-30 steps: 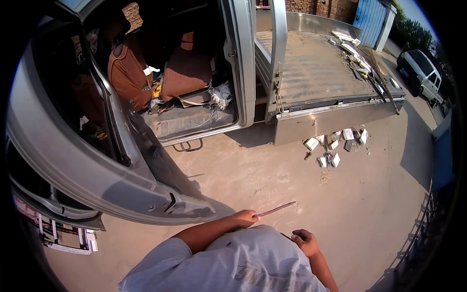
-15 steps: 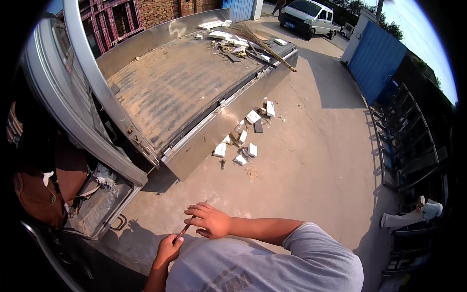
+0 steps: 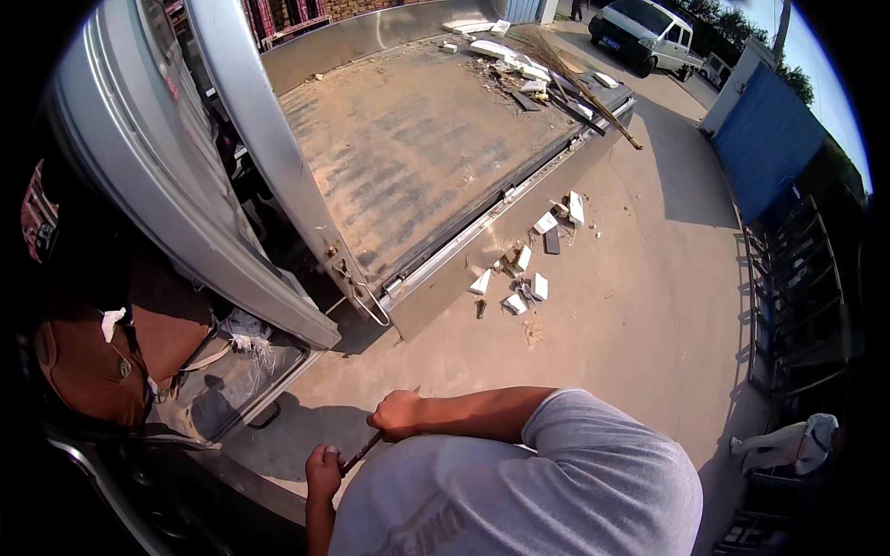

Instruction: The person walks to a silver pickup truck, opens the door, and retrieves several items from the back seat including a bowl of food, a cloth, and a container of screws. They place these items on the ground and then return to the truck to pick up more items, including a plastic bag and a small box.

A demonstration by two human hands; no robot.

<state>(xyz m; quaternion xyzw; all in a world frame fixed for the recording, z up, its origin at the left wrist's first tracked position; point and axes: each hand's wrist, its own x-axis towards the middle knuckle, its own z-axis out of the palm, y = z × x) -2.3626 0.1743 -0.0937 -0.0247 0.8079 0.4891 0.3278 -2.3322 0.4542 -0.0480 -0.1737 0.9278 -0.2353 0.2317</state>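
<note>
Low in front of my body I hold a thin, dark reddish rod (image 3: 361,453) at a slant. My left hand (image 3: 324,469) is closed around its lower end, and my right hand (image 3: 396,414) grips the upper part in a fist. A bare stretch of rod shows between the two hands. What kind of tool it is I cannot make out. To the left, a vehicle's door opening shows a brown seat (image 3: 93,371) with white stringy material (image 3: 248,332) beside it.
Ahead is a dusty truck bed (image 3: 389,157) with a broom (image 3: 584,85) and white scraps at its far end. Broken white pieces (image 3: 515,303) lie on the concrete below its side panel (image 3: 445,306). Metal frames (image 3: 802,296) line the right side; a white van (image 3: 646,35) stands beyond.
My right hand's fingers were spread over the rod and are now closed around it. The view has turned left, so the truck and scraps sit farther right.
</note>
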